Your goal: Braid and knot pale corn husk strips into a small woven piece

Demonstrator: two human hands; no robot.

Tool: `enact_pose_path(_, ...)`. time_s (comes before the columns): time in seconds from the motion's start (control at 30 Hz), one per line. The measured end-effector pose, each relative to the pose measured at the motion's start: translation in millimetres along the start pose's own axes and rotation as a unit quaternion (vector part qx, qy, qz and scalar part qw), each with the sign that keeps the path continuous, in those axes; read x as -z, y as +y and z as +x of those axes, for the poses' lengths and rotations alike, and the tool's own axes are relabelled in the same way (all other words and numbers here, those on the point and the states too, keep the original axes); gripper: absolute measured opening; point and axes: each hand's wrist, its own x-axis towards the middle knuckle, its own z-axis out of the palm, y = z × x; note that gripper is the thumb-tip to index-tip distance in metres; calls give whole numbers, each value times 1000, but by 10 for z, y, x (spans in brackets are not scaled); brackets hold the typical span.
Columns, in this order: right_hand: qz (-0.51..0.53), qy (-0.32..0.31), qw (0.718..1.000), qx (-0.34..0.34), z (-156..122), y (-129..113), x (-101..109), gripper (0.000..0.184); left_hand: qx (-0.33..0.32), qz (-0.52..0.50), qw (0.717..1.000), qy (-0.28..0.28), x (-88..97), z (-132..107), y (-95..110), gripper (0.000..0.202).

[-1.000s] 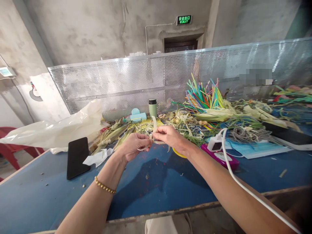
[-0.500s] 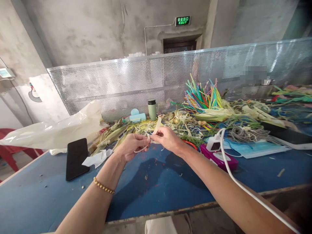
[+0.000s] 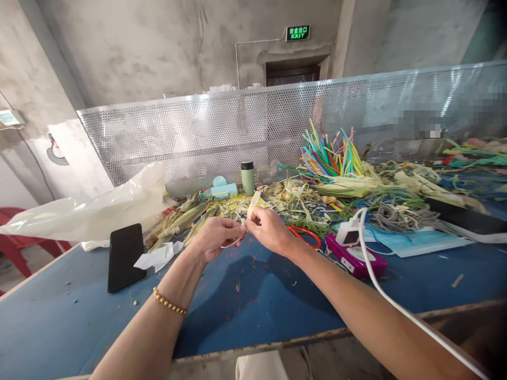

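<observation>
Above the middle of the blue table (image 3: 253, 306), my left hand (image 3: 216, 237) and my right hand (image 3: 269, 228) meet fingertip to fingertip. Both pinch a pale corn husk strip (image 3: 252, 204). One end of it stands up above my right fingers, and a loop of it curves below my left fingers. A gold bead bracelet sits on my left wrist. Just right of my right hand, red-handled scissors (image 3: 303, 236) lie on the table.
A black phone (image 3: 125, 256) and crumpled white paper (image 3: 158, 256) lie to the left, by a large plastic bag (image 3: 95, 211). Behind are corn husks (image 3: 182, 219), a green flask (image 3: 247, 177), coloured strips (image 3: 328, 155), a magenta device (image 3: 354, 258) with a white cable, and a perforated metal screen (image 3: 198, 137).
My right hand has moved slightly left, closer to my left hand, uncovering the red scissors. The strip's upright end has tilted and shortened.
</observation>
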Motion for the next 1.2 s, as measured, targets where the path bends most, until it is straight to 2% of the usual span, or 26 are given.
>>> enact_pose_path(0.2, 20, -4, 1000, 2, 8, 19, 3, 17, -5, 13, 1000, -5, -19, -3, 12, 30)
enact_pose_path(0.43, 136, -57, 989, -20, 7, 55, 56, 20, -39, 32, 999, 12, -28, -2, 8, 26)
enact_pose_path(0.57, 208, -120, 970, -43, 33, 131, 144, 18, -42, 31, 998, 21, 18, 15, 13, 27)
enact_pose_path(0.67, 136, -129, 982, -10, 65, 182, 228, 16, -39, 30, 998, 31, 51, 21, 19, 27)
enact_pose_path(0.8, 5, -103, 994, 39, 99, 222, 302, 14, -35, 21, 998, 39, 82, 36, 19, 26)
enact_pose_path(0.97, -19, -83, 996, 28, 128, 276, 445, 12, -27, 16, 998, 61, 130, 74, 6, 22)
enact_pose_path(1.07, 69, -122, 990, 6, 117, 271, 572, 11, -21, 19, 997, 66, 152, 74, 6, 21)
enact_pose_path(1.13, 177, -168, 970, -3, 83, 226, 648, 15, -16, 22, 997, 66, 155, 64, 16, 22)
enact_pose_path(1.2, 258, -184, 949, -3, 33, 153, 700, 13, -11, 22, 998, 61, 146, 50, 31, 23)
